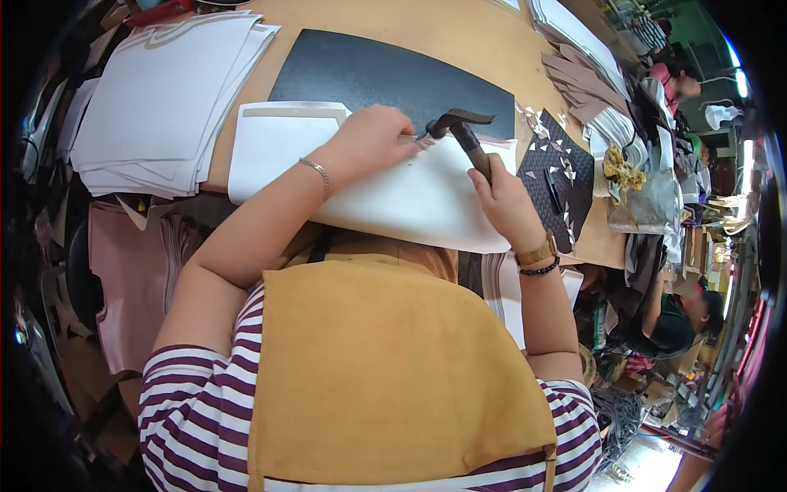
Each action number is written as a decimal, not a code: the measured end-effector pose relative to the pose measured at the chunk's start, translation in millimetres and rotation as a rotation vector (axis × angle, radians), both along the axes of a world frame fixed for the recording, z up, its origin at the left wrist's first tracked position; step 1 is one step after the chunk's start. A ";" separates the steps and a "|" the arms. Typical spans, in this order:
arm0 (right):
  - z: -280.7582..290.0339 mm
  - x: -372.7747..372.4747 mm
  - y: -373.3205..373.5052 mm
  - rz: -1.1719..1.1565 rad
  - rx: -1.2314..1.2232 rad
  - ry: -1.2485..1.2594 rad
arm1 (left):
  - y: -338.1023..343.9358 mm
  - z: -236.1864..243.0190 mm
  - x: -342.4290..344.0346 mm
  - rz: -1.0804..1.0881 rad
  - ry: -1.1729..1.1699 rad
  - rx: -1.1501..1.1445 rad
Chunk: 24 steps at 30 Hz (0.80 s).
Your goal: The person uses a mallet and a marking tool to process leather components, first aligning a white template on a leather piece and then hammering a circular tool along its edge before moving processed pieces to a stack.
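Observation:
My right hand point(507, 201) is wrapped round the handle of a hammer point(469, 143) with a dark, curved head. The head hangs over the far edge of a white sheet point(410, 205), which looks like a leather or lining panel with a beige folded border. My left hand point(373, 141) lies across that sheet, its fingertips pinched together at the far edge, close beside the hammer head. What lies right under the fingertips is partly hidden. Beneath the sheet's far side is a black board point(385, 74). The sheet's near side hangs over the table edge toward my apron.
Stacked white sheets point(156, 98) fill the table's left. At right, a dark textured piece point(537, 176) carries small white triangular scraps and a thin black tool point(554, 190). Brown strips point(582, 82) and a yellowish lump point(623, 170) lie beyond. Pinkish panels point(131, 279) hang at lower left. Other people work at right.

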State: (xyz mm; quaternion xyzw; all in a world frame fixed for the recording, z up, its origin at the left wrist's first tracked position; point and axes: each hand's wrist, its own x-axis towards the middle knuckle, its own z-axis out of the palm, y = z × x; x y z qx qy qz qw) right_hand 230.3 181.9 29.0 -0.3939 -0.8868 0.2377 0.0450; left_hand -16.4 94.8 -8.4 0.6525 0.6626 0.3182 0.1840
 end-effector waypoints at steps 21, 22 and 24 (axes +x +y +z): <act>27.5 -8.5 -12.6 0.010 -0.029 -0.020 | -17.5 -9.7 -30.0 -0.151 -0.002 0.004; 26.1 -10.1 -15.2 0.035 0.021 0.025 | -19.6 -10.3 -28.6 -0.171 0.099 0.066; 24.5 -13.0 -19.1 0.073 -0.056 0.036 | -20.9 -12.4 -27.3 -0.198 0.243 0.163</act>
